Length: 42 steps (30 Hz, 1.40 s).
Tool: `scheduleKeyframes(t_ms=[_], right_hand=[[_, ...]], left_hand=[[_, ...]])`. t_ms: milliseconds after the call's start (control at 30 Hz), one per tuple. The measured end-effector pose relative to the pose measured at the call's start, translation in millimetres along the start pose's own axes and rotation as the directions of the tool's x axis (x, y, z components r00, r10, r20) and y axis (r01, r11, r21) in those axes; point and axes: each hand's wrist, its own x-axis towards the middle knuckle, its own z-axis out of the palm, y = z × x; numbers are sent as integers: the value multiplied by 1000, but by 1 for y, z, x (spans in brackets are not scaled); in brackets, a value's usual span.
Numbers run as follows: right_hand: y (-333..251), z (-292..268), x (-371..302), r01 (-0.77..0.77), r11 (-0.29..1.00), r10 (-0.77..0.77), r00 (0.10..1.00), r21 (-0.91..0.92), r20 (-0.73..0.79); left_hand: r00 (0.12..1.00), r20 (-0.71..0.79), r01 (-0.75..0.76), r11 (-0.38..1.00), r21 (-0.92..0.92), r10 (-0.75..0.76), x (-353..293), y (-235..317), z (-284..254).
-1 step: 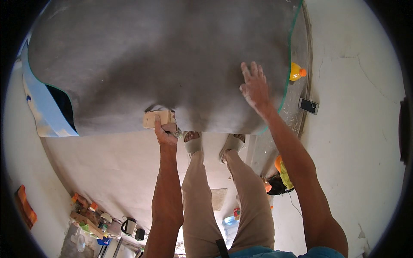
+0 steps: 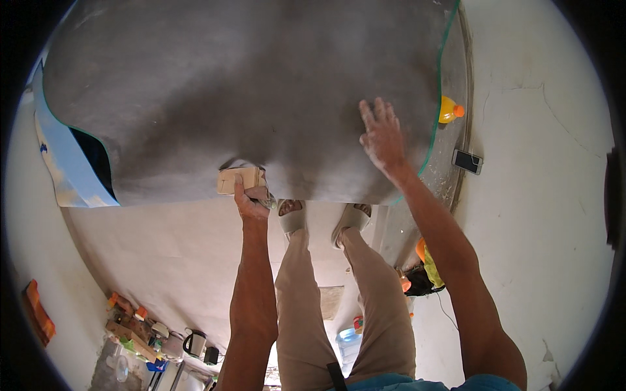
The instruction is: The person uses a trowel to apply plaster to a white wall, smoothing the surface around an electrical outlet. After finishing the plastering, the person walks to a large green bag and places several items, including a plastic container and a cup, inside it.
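Observation:
A large grey sheet (image 2: 280, 85) with green edging spreads in front of me. At its near edge, my left hand (image 2: 251, 205) is closed on a tan block (image 2: 238, 180), thumb on top. The block looks like wood or cardboard; I cannot tell which. Some crumpled greyish material shows beside it, partly hidden by the fingers. My right hand (image 2: 383, 137), fingers apart and palm down, is over the right part of the sheet and holds nothing. Its fingertips look pale and dusty. Whether it touches the sheet is hard to tell.
Along the right edge stand a bottle of orange-yellow liquid (image 2: 450, 110) and a phone (image 2: 468, 161) on a ledge. A blue patterned sheet (image 2: 72, 169) shows at the left. Low on the floor are a kettle (image 2: 195, 343), a large water bottle (image 2: 349, 345) and clutter.
My right hand has shifted slightly left and toward me over the grey sheet. My left hand and the tan block stay where they were.

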Motion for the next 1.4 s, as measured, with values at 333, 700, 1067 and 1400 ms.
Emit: scheduleKeyframes(t_ms=[333,700,1067,1400], right_hand=[[-51,10,-79,191,982,-191,980,3,57],[45,44,-147,-514,679,666,731,524,-146],[92,55,-225,-449,676,273,889,584,368],[74,-48,-221,-322,834,126,902,447,413]], left_hand=[[995,-100,19,1000,9,-18,-15,3,18],[991,-3,136,991,-13,-136,-32,17,0],[978,-168,156,971,183,-126,-158,81,-33],[849,-525,274,906,323,-69,-427,154,-158]])
